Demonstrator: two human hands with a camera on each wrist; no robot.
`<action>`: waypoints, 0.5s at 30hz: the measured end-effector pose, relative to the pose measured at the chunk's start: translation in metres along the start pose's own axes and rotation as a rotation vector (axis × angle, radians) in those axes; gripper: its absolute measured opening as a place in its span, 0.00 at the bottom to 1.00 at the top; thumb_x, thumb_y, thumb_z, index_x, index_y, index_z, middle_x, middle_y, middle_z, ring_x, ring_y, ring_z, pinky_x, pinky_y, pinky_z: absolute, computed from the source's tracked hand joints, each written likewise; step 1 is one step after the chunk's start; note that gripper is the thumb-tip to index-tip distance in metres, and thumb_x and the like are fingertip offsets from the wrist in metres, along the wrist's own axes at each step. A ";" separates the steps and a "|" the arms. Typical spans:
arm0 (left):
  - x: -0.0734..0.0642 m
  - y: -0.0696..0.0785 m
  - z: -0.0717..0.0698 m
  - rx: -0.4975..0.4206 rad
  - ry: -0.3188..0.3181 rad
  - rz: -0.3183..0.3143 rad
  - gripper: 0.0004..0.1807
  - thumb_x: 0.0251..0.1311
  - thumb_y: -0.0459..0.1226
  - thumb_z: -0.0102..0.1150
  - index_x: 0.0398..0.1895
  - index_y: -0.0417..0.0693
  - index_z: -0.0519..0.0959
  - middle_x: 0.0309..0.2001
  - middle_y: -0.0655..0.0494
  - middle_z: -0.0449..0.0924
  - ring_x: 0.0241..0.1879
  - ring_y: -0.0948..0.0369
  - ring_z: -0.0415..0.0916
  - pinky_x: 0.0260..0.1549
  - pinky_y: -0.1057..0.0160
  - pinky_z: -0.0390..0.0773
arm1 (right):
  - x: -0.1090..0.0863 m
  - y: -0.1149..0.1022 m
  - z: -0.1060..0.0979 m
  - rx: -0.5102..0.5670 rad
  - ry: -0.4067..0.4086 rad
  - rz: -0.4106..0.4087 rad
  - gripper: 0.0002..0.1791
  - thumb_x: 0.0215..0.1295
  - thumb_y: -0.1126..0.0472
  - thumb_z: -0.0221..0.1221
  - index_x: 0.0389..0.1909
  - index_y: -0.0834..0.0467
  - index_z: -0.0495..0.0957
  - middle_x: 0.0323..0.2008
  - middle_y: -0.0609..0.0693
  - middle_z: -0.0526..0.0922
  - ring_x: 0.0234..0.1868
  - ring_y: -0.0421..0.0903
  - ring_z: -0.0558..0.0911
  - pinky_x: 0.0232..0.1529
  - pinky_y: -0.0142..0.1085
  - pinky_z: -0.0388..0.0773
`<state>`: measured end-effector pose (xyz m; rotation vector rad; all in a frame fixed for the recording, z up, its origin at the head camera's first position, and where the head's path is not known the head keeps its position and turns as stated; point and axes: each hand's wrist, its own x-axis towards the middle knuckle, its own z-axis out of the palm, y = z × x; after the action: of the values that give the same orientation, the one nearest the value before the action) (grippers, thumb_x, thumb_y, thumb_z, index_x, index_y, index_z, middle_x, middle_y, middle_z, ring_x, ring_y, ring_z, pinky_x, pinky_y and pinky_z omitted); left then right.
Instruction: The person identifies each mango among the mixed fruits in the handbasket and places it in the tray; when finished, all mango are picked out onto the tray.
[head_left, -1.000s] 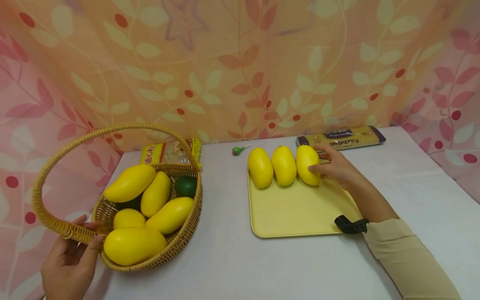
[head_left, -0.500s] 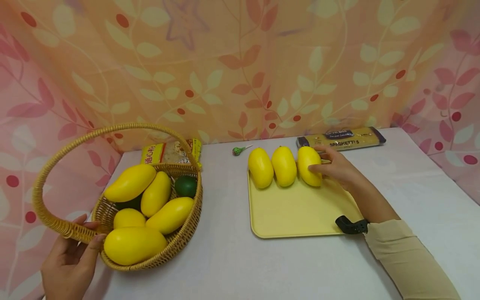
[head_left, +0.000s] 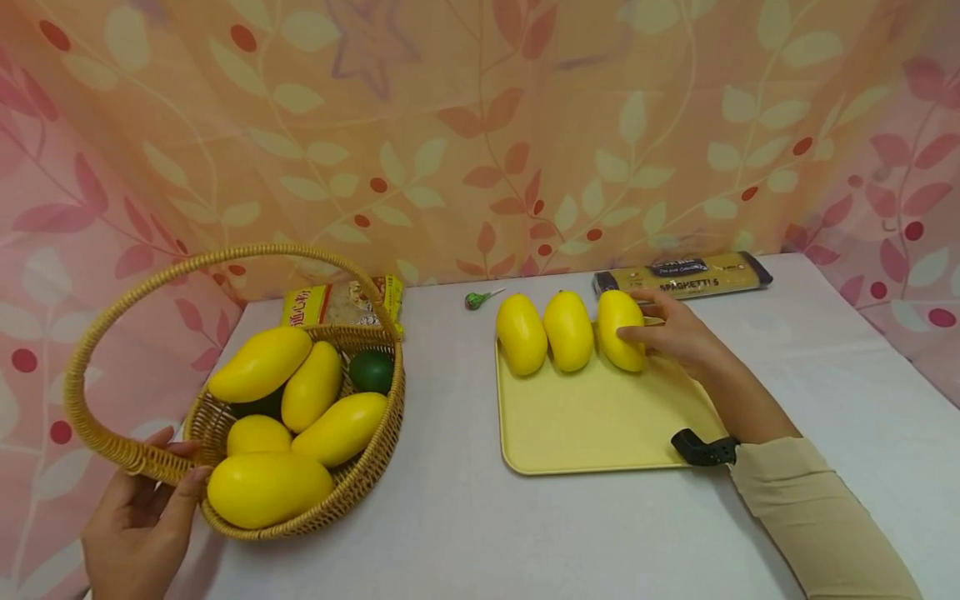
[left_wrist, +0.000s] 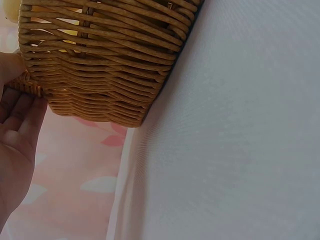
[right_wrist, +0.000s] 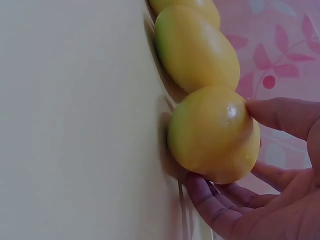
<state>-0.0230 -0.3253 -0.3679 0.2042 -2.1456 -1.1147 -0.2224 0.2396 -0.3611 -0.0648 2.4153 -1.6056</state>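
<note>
While the right hand (head_left: 671, 337) pinches a smooth, glossy yellow mango (head_left: 617, 333), tinged green on one side, at the far end of the tray (head_left: 585, 433), two more mangoes (head_left: 567, 331) lie just left and a spaghetti packet (head_left: 701, 277) behind; the left hand (head_left: 138, 525) grips the fruit-laden basket (head_left: 384, 450) by its handle's base.

The left hand (head_left: 135, 529) and the right hand (head_left: 675, 333), well apart, grip with 2 thumbs (right_wrist: 285, 115) opposing curled fingers (right_wrist: 217, 205); the right forearm (head_left: 750, 400) slants inward.
</note>
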 end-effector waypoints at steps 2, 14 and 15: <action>0.000 0.000 0.000 -0.013 0.002 -0.003 0.35 0.49 0.12 0.64 0.64 0.36 0.75 0.45 0.56 0.82 0.46 0.66 0.81 0.46 0.77 0.77 | 0.000 0.000 0.001 0.007 0.002 -0.007 0.44 0.68 0.62 0.64 0.79 0.59 0.50 0.71 0.72 0.56 0.64 0.68 0.68 0.60 0.56 0.75; -0.001 -0.001 0.000 -0.009 -0.007 -0.001 0.35 0.50 0.12 0.64 0.64 0.36 0.75 0.45 0.55 0.82 0.47 0.65 0.81 0.47 0.77 0.76 | -0.001 -0.001 0.003 0.026 -0.021 -0.022 0.44 0.69 0.59 0.64 0.79 0.59 0.50 0.73 0.70 0.55 0.66 0.66 0.67 0.58 0.51 0.76; 0.000 -0.001 0.000 -0.013 -0.008 -0.003 0.35 0.50 0.12 0.63 0.64 0.36 0.75 0.45 0.54 0.82 0.47 0.65 0.81 0.47 0.77 0.76 | -0.001 -0.002 0.003 0.028 -0.022 -0.021 0.44 0.69 0.59 0.64 0.79 0.59 0.50 0.73 0.70 0.55 0.66 0.66 0.67 0.58 0.52 0.76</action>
<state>-0.0226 -0.3258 -0.3687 0.1972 -2.1452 -1.1333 -0.2207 0.2361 -0.3607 -0.1031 2.3831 -1.6381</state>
